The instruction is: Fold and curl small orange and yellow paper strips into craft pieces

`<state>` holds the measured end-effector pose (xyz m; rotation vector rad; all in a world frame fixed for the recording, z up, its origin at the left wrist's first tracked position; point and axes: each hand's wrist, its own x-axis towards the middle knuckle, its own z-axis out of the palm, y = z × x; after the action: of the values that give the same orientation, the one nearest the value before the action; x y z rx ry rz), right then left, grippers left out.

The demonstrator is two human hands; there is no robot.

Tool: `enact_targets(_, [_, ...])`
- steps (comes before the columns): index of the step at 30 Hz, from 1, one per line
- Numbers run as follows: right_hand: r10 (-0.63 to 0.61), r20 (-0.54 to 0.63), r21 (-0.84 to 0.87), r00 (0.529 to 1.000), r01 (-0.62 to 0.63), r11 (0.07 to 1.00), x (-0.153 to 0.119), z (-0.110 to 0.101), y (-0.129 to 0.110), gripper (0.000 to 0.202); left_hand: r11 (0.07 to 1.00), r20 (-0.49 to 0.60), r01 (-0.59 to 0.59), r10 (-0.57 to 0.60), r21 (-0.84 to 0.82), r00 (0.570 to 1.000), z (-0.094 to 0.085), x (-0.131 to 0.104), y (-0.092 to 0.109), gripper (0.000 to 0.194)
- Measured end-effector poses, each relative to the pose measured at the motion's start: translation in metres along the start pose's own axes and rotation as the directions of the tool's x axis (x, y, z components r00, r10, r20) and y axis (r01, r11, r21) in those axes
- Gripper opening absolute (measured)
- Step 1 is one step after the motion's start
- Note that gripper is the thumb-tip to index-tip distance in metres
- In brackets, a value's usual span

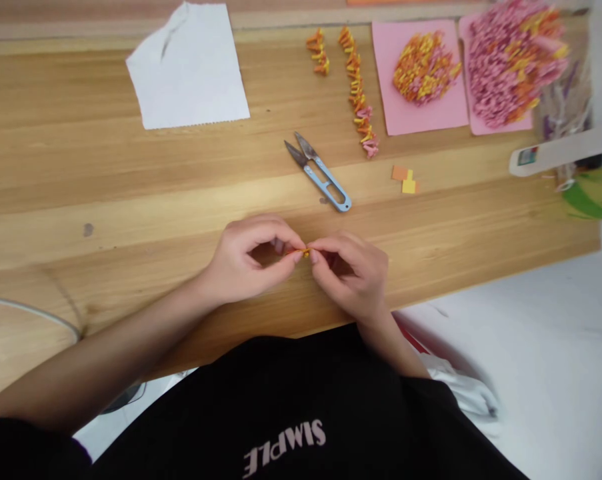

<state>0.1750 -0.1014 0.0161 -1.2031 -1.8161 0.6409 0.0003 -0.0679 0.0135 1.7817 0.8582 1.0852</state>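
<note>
Above the table's front edge, my left hand (257, 259) and my right hand (353, 272) meet at their fingertips. Thumb and forefinger of each are pinched on one small orange-yellow piece (307, 253), whose exact shape is too small to make out. Just beyond my hands lie blue-handled thread snips (327, 179), blades apart and pointing away to the left. Farther off, a row of orange, yellow and pink folded pieces (357, 83) runs beside a shorter orange row (319, 52). Small flat orange and yellow paper bits (409, 184) lie right of the snips.
Two pink sheets (398, 120) at the back right bear heaps of small folded pieces (423, 67). A white paper (193, 80) lies at the back left. A white strip-like object (555, 152) juts in from the right, and a cable (35, 309) crosses the left side.
</note>
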Motion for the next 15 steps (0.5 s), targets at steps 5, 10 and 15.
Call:
enact_targets(5, [-0.002,-0.008,0.003,1.000,0.002,1.000,-0.0002,0.0003,0.0003,0.008,1.000,0.000,0.001,-0.001,0.012,1.000,-0.0002,0.0007,0.0011,0.007])
enact_targets(10, [0.007,-0.001,-0.001,1.000,-0.007,1.000,-0.0005,0.0004,0.0002,0.009,0.999,0.010,0.025,-0.025,0.025,1.000,-0.0008,0.0000,0.0011,0.005])
enact_targets(15, [0.005,-0.003,0.006,1.000,-0.005,1.000,-0.0004,0.0005,0.0006,0.009,1.000,0.020,0.021,-0.020,-0.011,1.000,-0.0013,-0.0003,0.0007,0.005])
